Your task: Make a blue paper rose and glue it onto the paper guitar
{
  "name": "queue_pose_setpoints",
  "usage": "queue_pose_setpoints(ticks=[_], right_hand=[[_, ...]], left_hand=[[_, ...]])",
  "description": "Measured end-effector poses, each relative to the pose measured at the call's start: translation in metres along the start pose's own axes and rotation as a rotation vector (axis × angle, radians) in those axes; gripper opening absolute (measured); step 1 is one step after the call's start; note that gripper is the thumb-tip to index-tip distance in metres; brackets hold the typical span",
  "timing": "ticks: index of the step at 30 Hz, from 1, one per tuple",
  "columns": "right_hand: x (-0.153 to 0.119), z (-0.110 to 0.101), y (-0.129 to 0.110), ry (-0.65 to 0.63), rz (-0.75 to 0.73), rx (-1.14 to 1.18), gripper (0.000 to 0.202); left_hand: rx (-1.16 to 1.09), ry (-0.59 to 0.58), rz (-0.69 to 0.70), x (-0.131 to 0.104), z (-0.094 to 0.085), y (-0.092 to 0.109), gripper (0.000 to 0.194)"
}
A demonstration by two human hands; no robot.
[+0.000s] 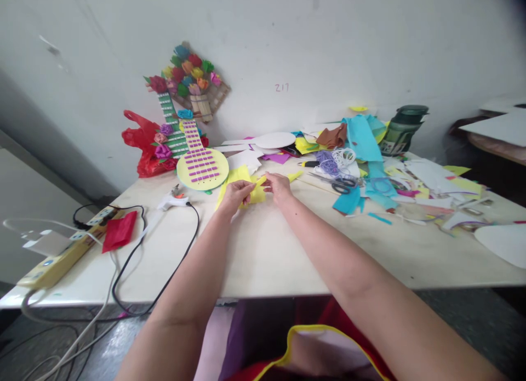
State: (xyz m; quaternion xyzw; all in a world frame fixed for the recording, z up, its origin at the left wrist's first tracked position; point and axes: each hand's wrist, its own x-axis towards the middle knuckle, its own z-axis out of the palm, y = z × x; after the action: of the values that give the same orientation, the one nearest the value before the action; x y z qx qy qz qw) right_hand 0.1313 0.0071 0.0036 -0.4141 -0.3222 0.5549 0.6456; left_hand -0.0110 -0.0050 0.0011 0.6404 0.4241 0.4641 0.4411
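Observation:
A narrow folded strip of yellow crepe paper (260, 181) spans the short gap between my hands. My left hand (238, 196) is closed in a pinch on its near end. The fingers of my right hand (278, 187) are closed on the other end, and a yellow tail (295, 176) shows beyond them. Under and behind my left hand lies a larger yellow crepe paper sheet (241, 175) on the white table (271, 249). Just behind it leans a pale yellow guitar-shaped cutout (223, 167) with purple strips. My fingertips are partly hidden.
At left are a white glue gun (172, 200), a red packet (119, 231) and a power strip (61, 260) with trailing cables. Scissors (344, 185), cord (329, 161), paper scraps (435, 178) and a green bottle (402, 130) crowd the right. Paper flowers (191, 68) stand against the wall.

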Motion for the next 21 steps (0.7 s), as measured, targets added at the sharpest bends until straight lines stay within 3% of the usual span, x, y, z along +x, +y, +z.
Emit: queue_pose_setpoints(ticks=[4, 8, 14, 21], right_hand=[[-0.002, 0.001, 0.0, -0.141, 0.129, 0.003, 0.03], [-0.004, 0.001, 0.004, -0.242, 0.143, -0.034, 0.022], [-0.003, 0.003, 0.01, -0.122, 0.004, -0.084, 0.016], [0.003, -0.001, 0.012, 0.005, -0.062, -0.141, 0.018]], left_hand=[[-0.04, 0.056, -0.008, 0.0, -0.001, 0.001, 0.032], [-0.033, 0.041, -0.006, -0.001, -0.001, 0.003, 0.032], [0.018, -0.037, -0.034, -0.001, 0.001, 0.003, 0.033], [0.052, -0.102, -0.131, 0.002, -0.007, -0.004, 0.032]])
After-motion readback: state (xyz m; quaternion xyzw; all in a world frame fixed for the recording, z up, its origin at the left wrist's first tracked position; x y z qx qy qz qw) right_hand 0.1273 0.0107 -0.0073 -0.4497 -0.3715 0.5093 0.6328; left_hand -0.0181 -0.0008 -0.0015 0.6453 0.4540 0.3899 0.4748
